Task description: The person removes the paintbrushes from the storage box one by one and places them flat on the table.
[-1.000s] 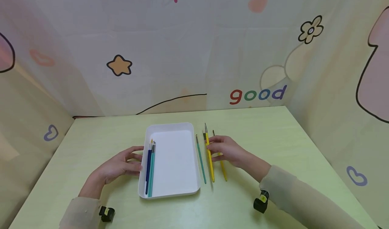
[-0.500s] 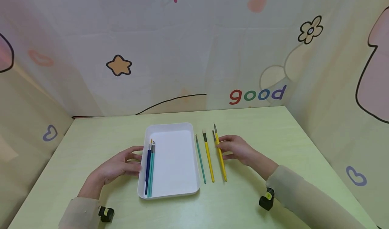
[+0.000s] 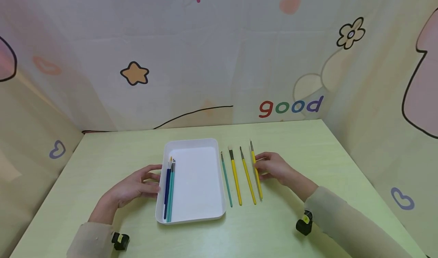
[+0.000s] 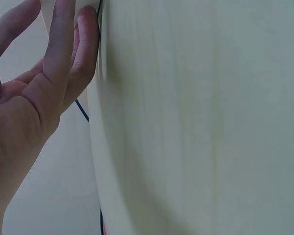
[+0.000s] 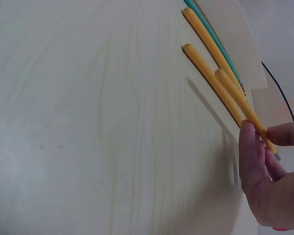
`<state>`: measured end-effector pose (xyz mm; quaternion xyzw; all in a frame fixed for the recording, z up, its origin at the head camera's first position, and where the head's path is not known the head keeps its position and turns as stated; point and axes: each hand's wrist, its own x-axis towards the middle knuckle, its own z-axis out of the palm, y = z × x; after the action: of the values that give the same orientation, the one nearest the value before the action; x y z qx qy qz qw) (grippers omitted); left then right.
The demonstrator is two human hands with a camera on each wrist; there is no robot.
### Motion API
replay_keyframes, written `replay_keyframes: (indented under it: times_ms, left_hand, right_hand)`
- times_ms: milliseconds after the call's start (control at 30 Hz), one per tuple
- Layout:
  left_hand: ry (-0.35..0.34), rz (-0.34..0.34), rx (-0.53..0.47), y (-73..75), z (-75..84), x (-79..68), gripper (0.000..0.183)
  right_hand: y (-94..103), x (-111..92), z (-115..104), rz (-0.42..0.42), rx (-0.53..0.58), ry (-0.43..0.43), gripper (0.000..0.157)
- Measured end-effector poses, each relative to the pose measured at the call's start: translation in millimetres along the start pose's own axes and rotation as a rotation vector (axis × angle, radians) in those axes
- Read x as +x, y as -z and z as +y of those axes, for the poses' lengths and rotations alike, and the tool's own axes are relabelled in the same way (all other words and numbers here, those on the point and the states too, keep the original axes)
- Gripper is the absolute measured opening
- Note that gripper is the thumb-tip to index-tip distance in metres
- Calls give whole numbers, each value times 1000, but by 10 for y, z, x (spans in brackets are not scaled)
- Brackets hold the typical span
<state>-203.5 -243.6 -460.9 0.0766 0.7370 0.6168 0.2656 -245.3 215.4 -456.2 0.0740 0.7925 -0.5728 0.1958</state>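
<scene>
My right hand [image 3: 273, 166] pinches a yellow-handled paintbrush [image 3: 257, 174] between thumb and fingers. In the right wrist view, that brush's shadow falls on the table apart from it. To its left lie a thin-tipped yellow paintbrush [image 3: 248, 181], a wider yellow paintbrush [image 3: 235, 178] and a green paintbrush [image 3: 226, 180], roughly side by side. My left hand [image 3: 135, 184] rests with loosely bent fingers against the left side of a white tray [image 3: 198, 219]. Along the tray's left inner wall lie a dark blue paintbrush [image 3: 167, 185] and teal paintbrushes [image 3: 171, 193].
A pale wood-grain table [image 3: 308, 147] carries everything. Behind it hangs a printed curtain [image 3: 205, 79], which also closes off both sides. Black wrist cameras sit at the left cuff [image 3: 120, 241] and at the right cuff [image 3: 304, 223].
My right hand has carried its yellow paintbrush rightward, from over the wider yellow brush, past the thin-tipped one, to the row's right end. The left hand and tray have stayed put.
</scene>
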Motion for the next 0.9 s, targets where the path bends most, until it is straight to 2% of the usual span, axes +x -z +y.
replay_keyframes:
  times_ms: [233,600,900]
  left_hand:
    - [-3,-1,1,9,-15,6,83]
    - [-5,-6,0,14,-17,15,83]
    - [2,-2,-4,9,-2,8,84]
  right_hand:
    - [4,5,34,46,-113,2,35]
    - [-44,12,68,149,-283,66,29]
    - [-63,25,71,160,-334,81,28]
